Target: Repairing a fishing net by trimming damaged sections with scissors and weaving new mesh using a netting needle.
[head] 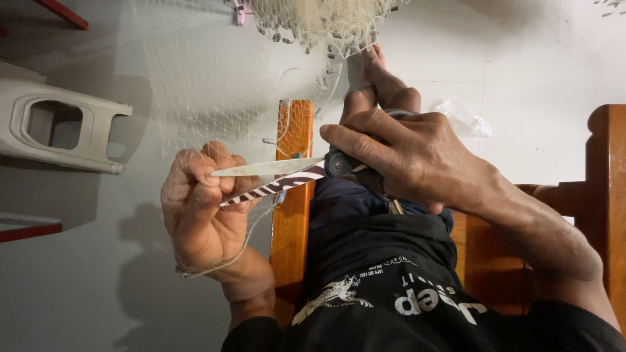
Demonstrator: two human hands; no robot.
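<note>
My right hand (411, 156) grips a pair of scissors (280, 177) with zebra-striped blades, which stand apart and point left. My left hand (202, 208) is closed on thin white fishing net strands (215, 104), pinched between thumb and forefinger just at the blade tips. A cord loops around my left wrist. The net stretches up to a bunched mass of pale netting (319, 23) at the top, where my foot (381, 78) presses on it.
I sit on a wooden chair (293, 221) with an armrest (610, 195) at right. A white plastic chair (59, 127) lies at left on the pale tiled floor. A crumpled clear plastic bag (463, 117) lies beyond my leg.
</note>
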